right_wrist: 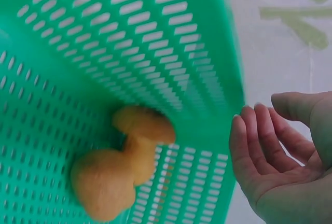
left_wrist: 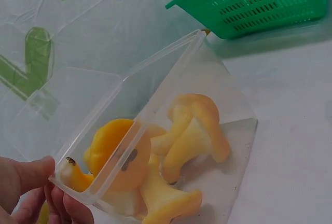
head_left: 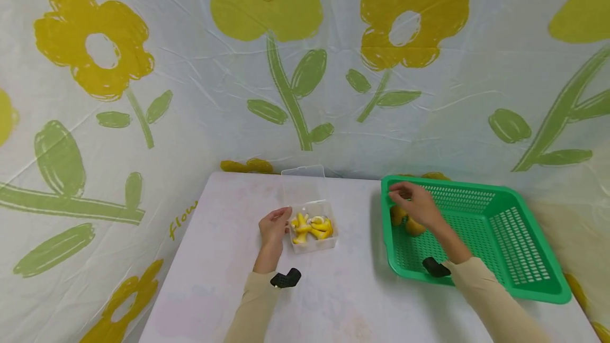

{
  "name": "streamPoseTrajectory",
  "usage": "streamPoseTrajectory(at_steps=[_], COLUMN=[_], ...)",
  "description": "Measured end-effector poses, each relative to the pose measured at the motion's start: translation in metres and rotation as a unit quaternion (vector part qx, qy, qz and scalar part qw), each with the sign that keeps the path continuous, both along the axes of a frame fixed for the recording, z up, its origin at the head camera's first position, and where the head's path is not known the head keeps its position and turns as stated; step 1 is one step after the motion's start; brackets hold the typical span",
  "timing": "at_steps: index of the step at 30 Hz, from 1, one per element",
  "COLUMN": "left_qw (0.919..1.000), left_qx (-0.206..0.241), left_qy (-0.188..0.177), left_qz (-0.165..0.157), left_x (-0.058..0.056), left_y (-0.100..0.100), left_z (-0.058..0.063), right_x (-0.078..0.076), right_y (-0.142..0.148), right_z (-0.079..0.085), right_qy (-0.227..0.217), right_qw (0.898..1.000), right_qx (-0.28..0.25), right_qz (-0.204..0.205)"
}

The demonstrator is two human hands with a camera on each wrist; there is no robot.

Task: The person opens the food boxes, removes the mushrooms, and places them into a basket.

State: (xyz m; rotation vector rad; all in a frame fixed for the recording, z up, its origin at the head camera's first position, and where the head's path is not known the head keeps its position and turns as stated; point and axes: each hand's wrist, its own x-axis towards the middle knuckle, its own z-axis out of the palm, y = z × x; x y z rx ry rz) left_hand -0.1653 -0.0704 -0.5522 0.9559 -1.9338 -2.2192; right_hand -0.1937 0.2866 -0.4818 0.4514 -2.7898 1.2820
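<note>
My left hand (head_left: 274,226) pinches the rim of a clear plastic box (head_left: 314,247) at its left side, thumb on one side and fingers on the other. Several yellow mushrooms (left_wrist: 189,133) with pale stems lie in the box, seen through its wall in the left wrist view. Over the left end of a green basket (head_left: 505,242) hovers my right hand (head_left: 416,202), fingers loosely bent and nothing in them. Brownish-orange mushrooms (right_wrist: 104,182) with rounded caps rest in the basket below that hand.
The box's clear lid (head_left: 303,187) stands folded back behind it. Both things stand on a white table (head_left: 224,274), with a gap between box and basket. A flower-printed cloth (head_left: 190,68) hangs behind the table and on its left.
</note>
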Motion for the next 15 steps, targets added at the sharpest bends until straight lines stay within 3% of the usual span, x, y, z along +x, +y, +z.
streamPoseTrajectory(at_steps=[15], left_qw=[0.9998], left_qx=[0.01], left_qy=[0.015], left_qz=[0.0], left_x=[0.0], left_y=[-0.002], left_z=[-0.002], right_x=[-0.002], right_y=[-0.06], right_z=[-0.001], right_qy=[-0.043], right_qw=[0.998], right_qx=[-0.036], right_qz=[0.021])
